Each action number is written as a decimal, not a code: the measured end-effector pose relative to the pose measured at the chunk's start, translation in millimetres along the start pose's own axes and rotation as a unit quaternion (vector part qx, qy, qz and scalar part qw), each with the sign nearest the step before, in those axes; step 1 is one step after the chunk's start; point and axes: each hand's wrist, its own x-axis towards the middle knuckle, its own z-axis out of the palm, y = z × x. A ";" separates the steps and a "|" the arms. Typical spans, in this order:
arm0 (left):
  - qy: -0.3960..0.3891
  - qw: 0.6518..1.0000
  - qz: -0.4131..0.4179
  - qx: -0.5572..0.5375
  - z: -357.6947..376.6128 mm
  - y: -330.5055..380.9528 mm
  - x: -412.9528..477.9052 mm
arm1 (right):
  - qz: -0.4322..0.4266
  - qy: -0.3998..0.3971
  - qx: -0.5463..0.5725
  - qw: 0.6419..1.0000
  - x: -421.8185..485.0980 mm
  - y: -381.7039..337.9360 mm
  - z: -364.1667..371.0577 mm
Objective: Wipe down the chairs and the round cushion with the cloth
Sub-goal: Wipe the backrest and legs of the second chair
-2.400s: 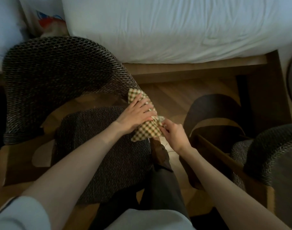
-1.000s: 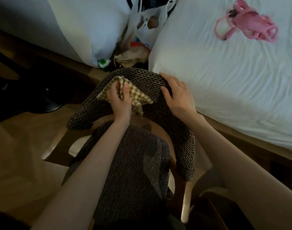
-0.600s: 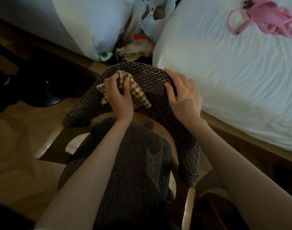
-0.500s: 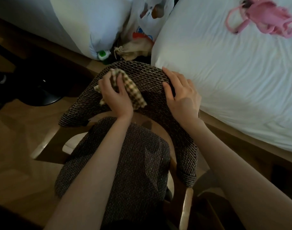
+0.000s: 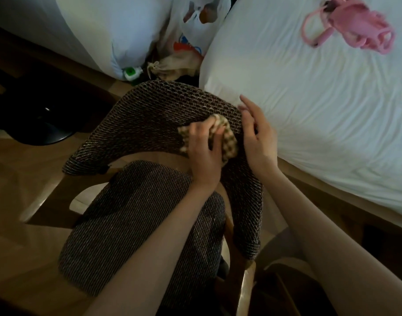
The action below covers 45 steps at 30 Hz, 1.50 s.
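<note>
- Two bare forearms reach up from the bottom edge of the frame, the left one through the middle and the right one along the lower right
- Under the left forearm lies the seat (image 5: 136, 215) of the chair (image 5: 149, 169), a dark woven pad on a pale wooden frame, filling the lower centre
- The chair stands on a wooden floor (image 5: 22, 247) that shows at the lower left
- The left hand (image 5: 203, 153) is just right of centre, its grip closed round the cloth (image 5: 228, 139), fingers curled over a bunched fold
- The cloth, checked in tan and cream, is pressed against the inner face of the backrest (image 5: 154, 115), near its right-hand bend
- The right hand (image 5: 259, 137) is just beside the cloth at the right edge of the backrest, its grip slack with nothing in it, fingers spread and nearly straight; the fingertips are blurred, so I cannot tell whether they touch the rim
- The backrest curves in an arc across the centre, woven in the same dark mesh as the seat
- A bed (image 5: 320, 115) with a creased white sheet fills the right side, its corner right behind the backrest
- A pink strappy item (image 5: 357, 33) lies on the sheet at the upper right
- In the gap at upper centre sit a white plastic bag (image 5: 195, 21), a beige drawstring pouch (image 5: 172, 65) and a small green-and-white object (image 5: 130, 73)
- More white bedding (image 5: 99, 26) hangs at the upper left
</note>
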 end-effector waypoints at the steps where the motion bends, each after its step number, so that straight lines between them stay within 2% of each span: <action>1: 0.003 1.000 -0.004 -0.004 0.8 -0.1 -1.1 | 0.012 -0.015 -0.005 1.000 -5.0 5.0 -2.4; 5: 0.063 0.997 -0.036 -0.012 2.8 -0.8 3.8 | 0.011 -0.037 -0.027 0.999 -16.0 14.3 -3.6; 10: 0.206 0.971 -0.118 -0.027 -15.2 -23.0 35.2 | 0.024 -0.046 -0.030 0.998 -13.3 14.9 -4.4; 13: 0.227 0.964 -0.136 -0.023 -16.3 -25.4 43.1 | 0.010 -0.034 -0.017 0.999 -14.5 16.0 -3.8; 16: 0.184 0.978 -0.098 0.000 -0.8 -18.1 25.5 | -0.002 -0.029 -0.007 1.000 -14.9 17.2 -3.2; 20: 0.041 0.998 -0.047 0.008 22.5 -6.6 -28.4 | -0.022 -0.044 0.006 0.999 -12.7 20.8 -5.5; 23: -0.049 0.999 0.006 0.018 21.5 -16.7 -62.1 | -0.035 -0.069 0.023 0.997 -11.2 26.5 -8.4; 25: -0.093 0.995 -0.033 0.029 15.4 -32.2 -68.0 | -0.037 -0.074 0.040 0.996 -11.5 30.5 -8.7; 26: -0.091 0.992 -0.076 0.037 12.5 -38.5 -65.6 | -0.039 -0.070 0.046 0.996 -12.2 32.4 -8.4; 28: -0.029 0.988 -0.145 0.037 10.6 -46.0 -51.9 | -0.047 -0.058 0.056 0.996 -14.8 37.0 -6.8; 30: 0.054 0.985 -0.166 0.015 11.6 -46.6 -34.5 | -0.050 -0.052 0.060 0.996 -17.0 40.8 -4.9; 32: 0.098 0.983 -0.157 -0.005 17.7 -40.6 -28.4 | -0.046 -0.047 0.062 0.996 -17.4 42.6 -4.1; 34: 0.062 0.990 -0.123 -0.021 25.1 -32.5 -40.6 | -0.042 -0.035 0.066 0.996 -17.1 43.2 -3.0; 38: -0.098 0.995 -0.006 -0.026 26.4 -32.7 -83.9 | -0.049 -0.026 0.068 0.996 -18.7 41.1 -1.3; 41: -0.183 0.983 -0.013 -0.023 18.7 -44.5 -108.3 | -0.041 -0.019 0.078 0.996 -24.3 42.8 -1.3; 45: -0.230 0.967 -0.091 -0.054 14.2 -48.7 -119.3 | -0.007 -0.005 0.088 0.996 -40.8 53.0 -0.9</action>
